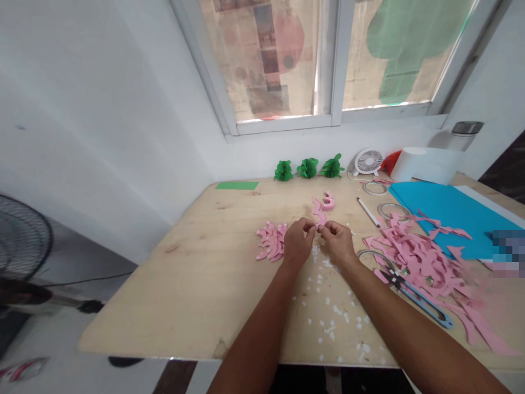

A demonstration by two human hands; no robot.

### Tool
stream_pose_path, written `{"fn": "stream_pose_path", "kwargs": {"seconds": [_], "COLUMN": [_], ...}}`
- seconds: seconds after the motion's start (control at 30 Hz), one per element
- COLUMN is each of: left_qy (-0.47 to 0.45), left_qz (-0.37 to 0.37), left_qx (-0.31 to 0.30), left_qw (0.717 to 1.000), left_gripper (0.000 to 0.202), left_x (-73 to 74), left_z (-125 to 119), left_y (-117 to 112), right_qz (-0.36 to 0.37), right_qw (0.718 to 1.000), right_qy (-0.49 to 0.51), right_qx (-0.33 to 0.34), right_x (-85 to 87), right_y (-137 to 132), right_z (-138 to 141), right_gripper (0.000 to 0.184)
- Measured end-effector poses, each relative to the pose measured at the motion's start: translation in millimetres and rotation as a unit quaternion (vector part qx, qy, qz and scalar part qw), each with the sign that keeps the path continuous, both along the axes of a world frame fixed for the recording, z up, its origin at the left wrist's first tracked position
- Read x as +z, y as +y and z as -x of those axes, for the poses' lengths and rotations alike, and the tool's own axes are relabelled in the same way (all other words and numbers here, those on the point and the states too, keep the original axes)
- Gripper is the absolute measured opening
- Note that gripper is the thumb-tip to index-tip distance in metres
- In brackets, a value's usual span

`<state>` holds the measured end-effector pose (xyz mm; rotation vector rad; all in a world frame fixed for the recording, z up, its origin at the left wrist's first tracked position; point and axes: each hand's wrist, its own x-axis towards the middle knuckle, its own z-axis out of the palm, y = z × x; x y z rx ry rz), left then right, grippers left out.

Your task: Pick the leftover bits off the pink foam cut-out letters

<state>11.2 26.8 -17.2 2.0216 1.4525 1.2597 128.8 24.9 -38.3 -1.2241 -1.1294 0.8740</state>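
Observation:
My left hand (298, 239) and my right hand (338, 239) meet near the middle of the table, thumbs and fingertips pinched. Between them they hold a curved pink paper piece (321, 218) by its near end. Just beyond it lies another curved pink piece (328, 201) with small white spots along it. Beside my left hand, a pile of pink crescent pieces (271, 242) rests on the wood, several showing white tips. Small white scraps (336, 311) are scattered below and between my forearms. The fingertips partly hide the held end.
Pink offcuts (426, 262) heap at right, with a blue-handled cutting tool (426, 303) and a blue sheet (455, 219). A white pen (368, 212) and rings of wire or tape (374, 188) lie nearby. Green paper shapes (307, 168) and a small fan (368, 162) line the wall.

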Motion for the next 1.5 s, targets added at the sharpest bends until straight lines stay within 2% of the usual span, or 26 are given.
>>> {"fn": "stream_pose_path", "kwargs": {"seconds": [0.23, 0.5, 0.67, 0.83, 1.1, 1.5], "left_qy": [0.026, 0.101, 0.122, 0.108, 0.050, 0.047], "left_qz": [0.009, -0.033, -0.033, -0.018, -0.008, -0.032], "left_qx": [-0.006, 0.000, -0.015, -0.032, 0.011, 0.006], "left_qw": [1.000, 0.994, 0.992, 0.994, 0.999, 0.998], "left_gripper": [0.005, 0.004, 0.005, 0.005, 0.012, 0.008], "left_x": [-1.1, -1.8, -1.7, -3.0, -3.1, -2.0], "left_z": [0.5, -0.3, -1.8, -2.1, 1.1, -0.1], "left_y": [0.2, 0.2, -1.0, -1.5, 1.0, -0.4], "right_qz": [-0.004, 0.000, -0.005, 0.007, 0.016, 0.014], "right_qw": [1.000, 1.000, 1.000, 0.999, 0.999, 1.000], "right_qy": [-0.007, 0.008, 0.020, 0.039, 0.037, 0.013], "right_qx": [-0.006, -0.002, -0.003, 0.000, -0.006, -0.003], "right_x": [1.9, -2.5, -6.3, -4.0, -1.0, -0.3], "right_y": [-1.7, 0.2, 3.2, 3.1, 2.0, 1.8], "right_z": [2.3, 1.6, 0.2, -1.2, -1.2, -1.1], "right_gripper": [0.031, 0.029, 0.026, 0.030, 0.028, 0.027]}}
